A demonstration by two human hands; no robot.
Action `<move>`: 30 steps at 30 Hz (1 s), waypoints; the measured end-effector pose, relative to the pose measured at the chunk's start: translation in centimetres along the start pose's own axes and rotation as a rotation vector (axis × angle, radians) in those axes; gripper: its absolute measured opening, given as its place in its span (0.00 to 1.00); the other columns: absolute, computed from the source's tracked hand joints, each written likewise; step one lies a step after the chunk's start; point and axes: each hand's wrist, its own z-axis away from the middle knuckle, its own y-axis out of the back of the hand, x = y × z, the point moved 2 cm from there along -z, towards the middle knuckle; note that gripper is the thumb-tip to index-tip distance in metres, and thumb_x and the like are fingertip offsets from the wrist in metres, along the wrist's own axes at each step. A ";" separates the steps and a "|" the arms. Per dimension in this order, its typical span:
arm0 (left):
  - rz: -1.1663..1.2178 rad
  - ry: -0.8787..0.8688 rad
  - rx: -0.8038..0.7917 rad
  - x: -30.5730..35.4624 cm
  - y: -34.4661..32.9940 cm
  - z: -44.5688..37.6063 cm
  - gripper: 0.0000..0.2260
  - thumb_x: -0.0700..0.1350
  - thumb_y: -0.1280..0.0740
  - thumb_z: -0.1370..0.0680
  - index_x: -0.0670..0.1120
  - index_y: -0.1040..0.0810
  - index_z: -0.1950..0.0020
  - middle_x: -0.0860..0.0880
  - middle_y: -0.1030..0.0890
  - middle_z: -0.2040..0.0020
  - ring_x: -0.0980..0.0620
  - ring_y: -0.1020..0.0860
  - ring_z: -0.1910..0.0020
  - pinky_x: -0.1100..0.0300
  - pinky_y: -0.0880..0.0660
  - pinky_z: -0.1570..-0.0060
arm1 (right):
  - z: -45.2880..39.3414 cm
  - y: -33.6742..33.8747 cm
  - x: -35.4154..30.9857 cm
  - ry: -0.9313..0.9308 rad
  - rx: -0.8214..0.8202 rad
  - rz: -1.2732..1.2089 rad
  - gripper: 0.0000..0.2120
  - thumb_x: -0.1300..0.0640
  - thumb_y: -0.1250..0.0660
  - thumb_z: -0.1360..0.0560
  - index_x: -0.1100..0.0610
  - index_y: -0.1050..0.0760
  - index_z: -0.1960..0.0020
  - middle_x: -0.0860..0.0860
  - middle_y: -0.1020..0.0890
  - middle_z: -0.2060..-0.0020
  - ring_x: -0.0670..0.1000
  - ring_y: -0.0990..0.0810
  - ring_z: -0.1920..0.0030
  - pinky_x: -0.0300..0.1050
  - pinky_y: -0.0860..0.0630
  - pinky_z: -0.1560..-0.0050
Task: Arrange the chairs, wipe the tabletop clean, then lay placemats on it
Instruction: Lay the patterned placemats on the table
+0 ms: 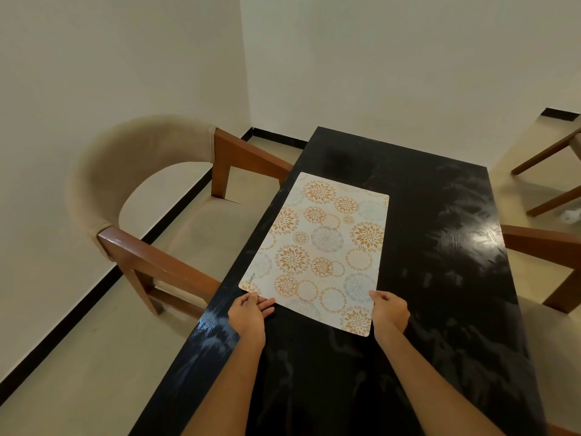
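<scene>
I am looking down from a head-worn camera at a long black table (440, 278) that runs away from me toward the corner of a pale room. One placemat (317, 250) lies flat on the table's left half, close to the left edge — a white rectangle with rounded corners, printed with orange and grey-blue flower circles.

My two bare arms reach in from the bottom of the view. My left hand (250, 313) rests at the placemat's near left corner; its fingers (265, 306) lie fairly straight along the near edge, touching it, and I cannot see a clear pinch. My right hand (390, 311) is at the near right corner, where its curled fingers and thumb seem to nip the right edge of the placemat. The corner itself shows just below that hand.

To the left of the table stands a chair (141, 190) with a curved beige padded back and brown wooden arms, its seat facing the table and its arms reaching to the table's edge. On the right, the wooden arm and leg of a second chair (547, 243) show beside the table. The glossy tabletop carries faint smeary streaks and a bright patch of reflected light near its right edge.
</scene>
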 end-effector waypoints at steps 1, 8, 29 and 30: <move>0.000 0.001 0.007 0.0 -0.1 0.0 0.09 0.37 0.39 0.20 0.35 0.26 0.42 0.40 0.21 0.60 0.47 0.17 0.65 0.65 0.23 0.75 | -0.1 -0.1 0.0 0.002 0.000 0.009 0.05 0.56 0.31 0.23 0.56 0.18 0.51 0.51 0.19 0.63 0.53 0.18 0.61 0.52 0.19 0.58; 0.023 0.013 0.040 0.1 -0.2 -0.1 0.08 0.37 0.38 0.20 0.35 0.24 0.44 0.40 0.20 0.61 0.47 0.18 0.66 0.64 0.23 0.75 | -0.5 -0.2 -0.1 0.036 -0.004 0.049 0.04 0.57 0.31 0.24 0.55 0.19 0.52 0.51 0.18 0.62 0.53 0.18 0.61 0.52 0.19 0.57; 0.029 0.062 0.146 0.2 -0.4 -0.5 0.08 0.39 0.35 0.22 0.35 0.22 0.46 0.40 0.18 0.62 0.47 0.17 0.68 0.64 0.25 0.78 | -1.0 -0.4 0.2 0.027 -0.040 0.044 0.08 0.56 0.27 0.27 0.50 0.23 0.63 0.49 0.17 0.67 0.50 0.17 0.65 0.55 0.17 0.58; 0.026 0.063 0.150 0.3 -0.4 -0.5 0.08 0.39 0.35 0.22 0.35 0.22 0.46 0.41 0.18 0.62 0.47 0.17 0.68 0.65 0.25 0.78 | -1.0 -0.4 0.2 0.029 -0.043 0.043 0.08 0.56 0.27 0.27 0.50 0.23 0.63 0.49 0.17 0.67 0.50 0.17 0.65 0.55 0.17 0.58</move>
